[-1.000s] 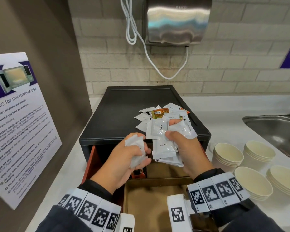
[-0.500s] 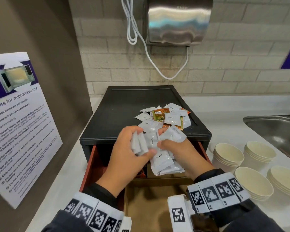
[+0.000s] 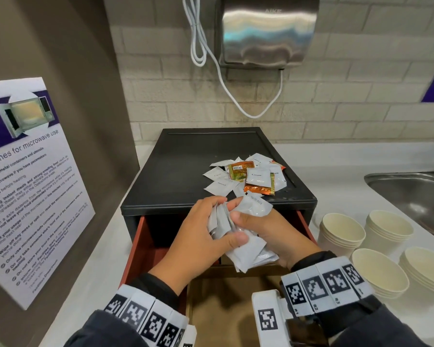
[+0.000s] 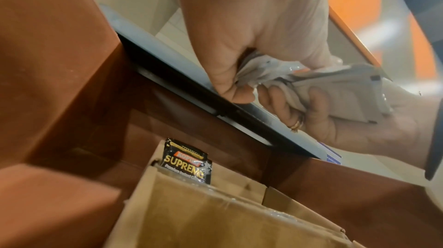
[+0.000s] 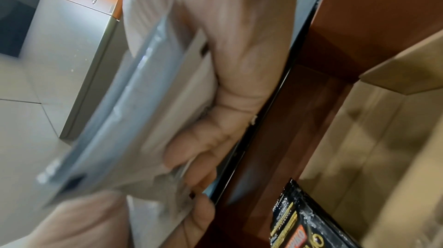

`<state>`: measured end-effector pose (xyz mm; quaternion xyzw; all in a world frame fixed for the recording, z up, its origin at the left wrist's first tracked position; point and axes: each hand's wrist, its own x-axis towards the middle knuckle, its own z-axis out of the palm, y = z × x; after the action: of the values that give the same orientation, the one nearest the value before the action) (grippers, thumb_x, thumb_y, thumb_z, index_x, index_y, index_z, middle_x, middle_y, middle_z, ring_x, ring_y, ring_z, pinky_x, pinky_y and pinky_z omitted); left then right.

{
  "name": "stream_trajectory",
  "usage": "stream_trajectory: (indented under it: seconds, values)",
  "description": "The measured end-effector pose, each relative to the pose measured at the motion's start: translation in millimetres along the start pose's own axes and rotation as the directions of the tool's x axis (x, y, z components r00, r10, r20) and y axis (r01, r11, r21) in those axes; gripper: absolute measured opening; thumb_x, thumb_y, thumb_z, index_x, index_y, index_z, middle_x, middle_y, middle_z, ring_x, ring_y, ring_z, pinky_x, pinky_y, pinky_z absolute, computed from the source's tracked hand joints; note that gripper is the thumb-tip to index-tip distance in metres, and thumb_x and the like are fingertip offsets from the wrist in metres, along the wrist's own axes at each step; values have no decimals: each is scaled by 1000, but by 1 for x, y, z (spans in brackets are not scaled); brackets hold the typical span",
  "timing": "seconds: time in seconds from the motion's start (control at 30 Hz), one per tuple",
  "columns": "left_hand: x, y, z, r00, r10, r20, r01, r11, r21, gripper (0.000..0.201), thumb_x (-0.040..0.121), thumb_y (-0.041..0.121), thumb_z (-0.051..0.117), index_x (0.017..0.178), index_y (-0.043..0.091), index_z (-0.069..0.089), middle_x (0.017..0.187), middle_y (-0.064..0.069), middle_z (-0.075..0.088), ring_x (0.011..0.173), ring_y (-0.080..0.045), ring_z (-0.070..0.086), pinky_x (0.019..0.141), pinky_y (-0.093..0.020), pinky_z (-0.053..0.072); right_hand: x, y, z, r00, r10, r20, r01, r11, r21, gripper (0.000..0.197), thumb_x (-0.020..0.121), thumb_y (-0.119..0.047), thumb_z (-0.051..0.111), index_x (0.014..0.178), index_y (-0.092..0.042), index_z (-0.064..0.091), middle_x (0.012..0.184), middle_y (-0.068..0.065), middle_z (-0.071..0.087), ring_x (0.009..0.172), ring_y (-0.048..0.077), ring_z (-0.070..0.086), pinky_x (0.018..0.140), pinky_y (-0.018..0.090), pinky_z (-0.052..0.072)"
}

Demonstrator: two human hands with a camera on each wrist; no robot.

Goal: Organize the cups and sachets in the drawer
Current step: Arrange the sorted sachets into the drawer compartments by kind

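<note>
Now, on a pale table (image 3: 105,246) stands a black drawer unit (image 3: 186,171) with its red-brown drawer (image 3: 138,249) pulled open toward the person. Cardboard dividers (image 4: 215,214) split the drawer into compartments, and one black coffee sachet (image 4: 187,161) stands upright at the back of one.

To the right on the table sit four stacks of paper cups (image 3: 343,234), not yet put away. More loose sachets (image 3: 248,176) lie scattered on top of the unit.

Above the open drawer, both hands meet around a bundle of white sachets (image 3: 248,249). The left hand (image 3: 201,236) curls its fingers and thumb around a few; the right hand (image 3: 273,236) grips the larger fan from beneath.

Judging by this, the step is squaring the white sachets into one neat stack. It likely goes best with edges tapped level and a firm pinch, since the slippery packets could slide out, before lowering them into one compartment.

Hard to make out: the right wrist view is blurred, most sachet print is unreadable, the count in the bundle is unclear, and the hands hide much of the drawer's interior.
</note>
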<state>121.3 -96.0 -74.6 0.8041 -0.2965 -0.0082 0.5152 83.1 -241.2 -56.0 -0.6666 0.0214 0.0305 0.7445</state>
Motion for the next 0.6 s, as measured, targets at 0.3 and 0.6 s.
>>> stream_trajectory:
  seconds: [0.3, 0.6]
  values:
    - [3, 2, -2, 977, -95, -191, 51, 974, -222, 15, 84, 23, 65, 90, 24, 51, 86, 1, 57, 79, -9, 60, 60, -18, 51, 1, -1, 2, 995, -90, -43, 90, 996, -20, 21, 87, -1, 58, 86, -22, 61, 83, -1, 64, 77, 9, 64, 67, 22, 53]
    - [4, 16, -14, 858, -451, 245, 453, 441, -774, 16, 88, 2, 53, 99, 11, 57, 76, -12, 61, 68, -20, 60, 48, -24, 49, 2, 0, 4, 927, -255, -274, 281, 958, 58, 22, 89, -5, 56, 89, -27, 56, 92, -1, 61, 83, 13, 64, 62, 24, 56]
